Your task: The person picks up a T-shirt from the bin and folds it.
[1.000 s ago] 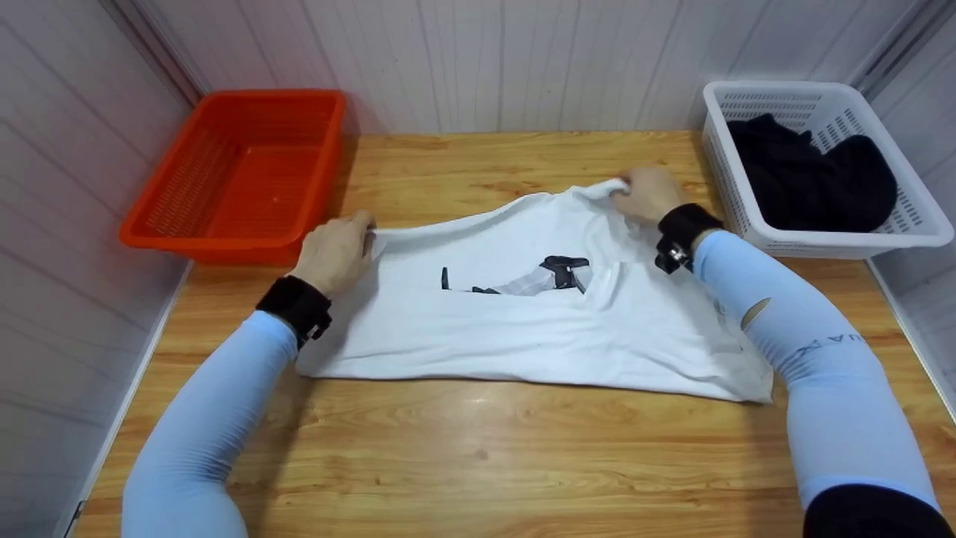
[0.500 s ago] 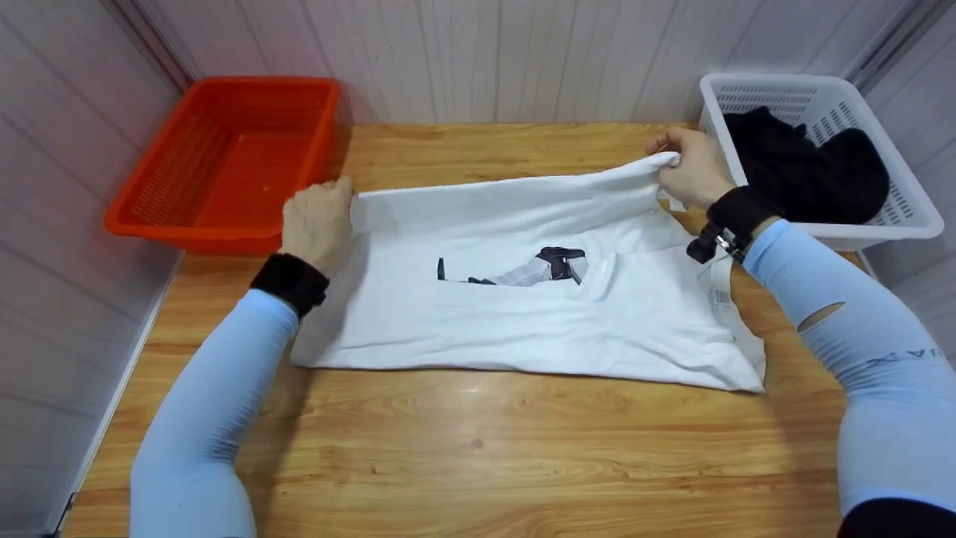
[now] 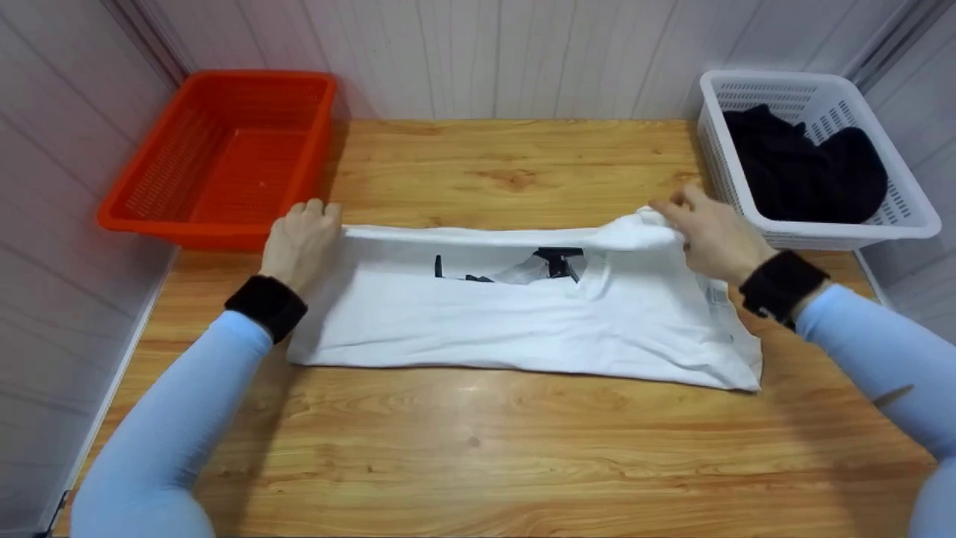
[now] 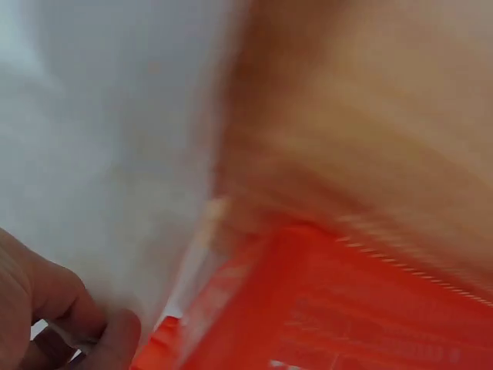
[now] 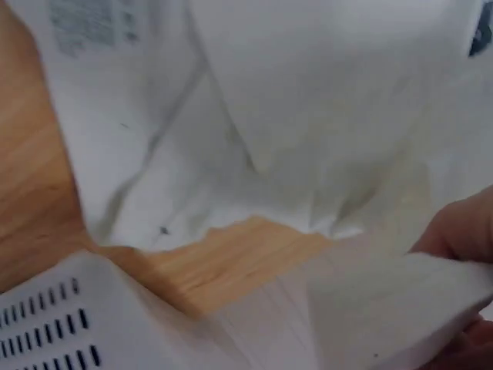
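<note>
A white T-shirt (image 3: 478, 321) with a dark and grey print lies folded into a wide strip on the wooden table. At its far left corner, my left hand (image 3: 302, 243) pinches the upper edge; the left wrist view shows curled fingers (image 4: 115, 339) against the cloth. My right hand (image 3: 721, 235) holds the far right corner, and white fabric (image 5: 400, 308) sits between thumb and fingers in the right wrist view. The raised far edge droops toward me over the top of the print. A label shows near the shirt's right end.
A red basket (image 3: 317, 157) stands at the back left, close to my left hand. At the back right, a white basket (image 3: 717, 142) holds black cloth (image 3: 814, 168). Pale panelled walls (image 3: 463, 60) enclose the back and sides of the wooden table (image 3: 463, 463).
My right hand first moved right and away with the shirt's corner, stretching the far edge. Then that edge came back toward me, over the top of the print. The left hand shifted slightly left.
</note>
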A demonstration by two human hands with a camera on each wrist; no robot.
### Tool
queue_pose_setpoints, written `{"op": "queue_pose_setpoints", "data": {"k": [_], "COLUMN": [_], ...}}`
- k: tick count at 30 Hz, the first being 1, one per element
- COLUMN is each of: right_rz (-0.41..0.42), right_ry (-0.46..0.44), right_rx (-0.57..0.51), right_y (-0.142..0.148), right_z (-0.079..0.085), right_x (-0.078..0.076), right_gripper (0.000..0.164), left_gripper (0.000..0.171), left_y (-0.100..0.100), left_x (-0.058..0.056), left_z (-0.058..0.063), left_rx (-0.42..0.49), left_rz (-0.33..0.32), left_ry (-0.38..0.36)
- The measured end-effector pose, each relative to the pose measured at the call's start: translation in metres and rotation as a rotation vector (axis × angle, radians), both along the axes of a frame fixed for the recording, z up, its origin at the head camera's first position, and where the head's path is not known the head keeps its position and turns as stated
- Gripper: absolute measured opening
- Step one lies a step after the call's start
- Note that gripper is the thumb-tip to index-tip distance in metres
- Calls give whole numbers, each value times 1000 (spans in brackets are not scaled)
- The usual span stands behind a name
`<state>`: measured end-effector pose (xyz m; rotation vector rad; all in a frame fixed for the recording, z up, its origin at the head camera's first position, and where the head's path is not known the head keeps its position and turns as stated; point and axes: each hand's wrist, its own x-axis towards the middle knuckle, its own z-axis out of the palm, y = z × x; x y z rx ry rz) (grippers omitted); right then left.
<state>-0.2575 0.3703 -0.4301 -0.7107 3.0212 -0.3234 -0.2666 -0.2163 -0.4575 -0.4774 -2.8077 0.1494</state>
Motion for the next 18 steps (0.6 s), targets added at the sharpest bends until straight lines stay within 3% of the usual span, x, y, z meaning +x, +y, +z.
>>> {"op": "queue_pose_setpoints", "data": {"k": [5,11,18], "right_rz": [106,154,135], "right_ry": [-15,-88,-230], "right_rx": [67,32,-193], "right_y": [10,16,6], "right_z": [-25,-39,-41], "right_x": [21,23,22], "right_gripper": [60,39,60], "left_gripper": [18,18,11], "left_y": [-5,-6,-10], "left_x": [17,24,23], "left_z": [-12,-12,-5], "left_rx": [-81,-10,70], "left_rz": [-54,-91,-125], "left_ry": [-119,-274,-346]}}
